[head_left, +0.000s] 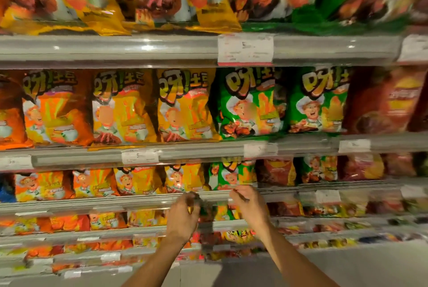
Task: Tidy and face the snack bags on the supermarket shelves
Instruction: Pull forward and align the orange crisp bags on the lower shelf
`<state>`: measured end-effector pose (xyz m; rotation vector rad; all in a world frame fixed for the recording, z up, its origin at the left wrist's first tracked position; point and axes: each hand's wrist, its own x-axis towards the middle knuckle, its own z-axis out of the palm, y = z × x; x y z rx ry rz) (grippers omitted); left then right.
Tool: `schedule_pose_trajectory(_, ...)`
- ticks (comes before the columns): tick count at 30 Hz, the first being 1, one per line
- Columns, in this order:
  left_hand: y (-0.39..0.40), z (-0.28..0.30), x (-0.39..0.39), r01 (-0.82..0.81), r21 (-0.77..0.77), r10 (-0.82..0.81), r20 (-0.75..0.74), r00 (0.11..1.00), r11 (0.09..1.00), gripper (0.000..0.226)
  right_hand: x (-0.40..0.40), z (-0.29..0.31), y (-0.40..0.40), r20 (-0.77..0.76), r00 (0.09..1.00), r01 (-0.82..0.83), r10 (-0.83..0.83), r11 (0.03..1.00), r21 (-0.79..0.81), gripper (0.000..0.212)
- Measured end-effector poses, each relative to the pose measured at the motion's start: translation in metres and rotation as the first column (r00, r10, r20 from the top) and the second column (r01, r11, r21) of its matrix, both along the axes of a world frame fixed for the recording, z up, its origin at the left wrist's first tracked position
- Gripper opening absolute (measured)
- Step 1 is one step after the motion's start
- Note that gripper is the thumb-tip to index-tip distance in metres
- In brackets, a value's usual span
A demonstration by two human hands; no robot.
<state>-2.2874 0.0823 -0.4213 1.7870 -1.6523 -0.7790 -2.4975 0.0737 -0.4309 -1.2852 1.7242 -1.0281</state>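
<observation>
- Both forearms reach up to the shelf rail (139, 203).
- Left hand (183, 214) and right hand (249, 205): fingers curled, grasp unclear from blur.
- Green snack bag (231, 176) stands just above that rail, yellow bags (183, 177) beside.

This is a supermarket snack aisle. Tiers of grey metal shelves (115, 49) rise one above another, packed with rows of glossy snack bags (183, 105) in orange, yellow and green, many alike. White price labels (245, 49) sit in clear strips along the shelf edges.
</observation>
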Motion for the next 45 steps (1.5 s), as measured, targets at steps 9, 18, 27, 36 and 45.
schedule_pose_trajectory(9, 0.0, 0.015, -0.183, -0.084, -0.078, 0.073, -0.135, 0.988, 0.993, 0.013, -0.191, 0.002, 0.014, -0.109, 0.983, 0.15, -0.147, 0.988, 0.019, 0.023)
schedule_pose_trajectory(18, -0.013, 0.02, -0.268, -0.13, -0.109, 0.111, -0.168, 0.98, 0.985, 0.04, -0.29, 0.004, -0.004, -0.157, 0.973, 0.167, -0.167, 0.986, -0.019, 0.022)
schedule_pose_trajectory(27, -0.062, 0.02, -0.274, -0.12, 0.012, 0.118, -0.3, 0.947, 0.993, 0.071, -0.317, -0.002, -0.063, -0.149, 0.981, 0.136, -0.12, 0.986, 0.1, 0.081)
schedule_pose_trajectory(36, -0.099, 0.009, -0.262, 0.017, 0.213, 0.086, -0.465, 0.881, 0.977, 0.056, -0.331, -0.006, -0.102, 0.01, 0.999, -0.045, 0.044, 0.978, 0.205, 0.075)
schedule_pose_trajectory(45, -0.102, 0.009, -0.257, 0.068, 0.255, 0.069, -0.492, 0.868, 0.965, 0.044, -0.328, -0.008, -0.105, -0.053, 0.996, -0.051, 0.066, 0.968, 0.247, 0.092)
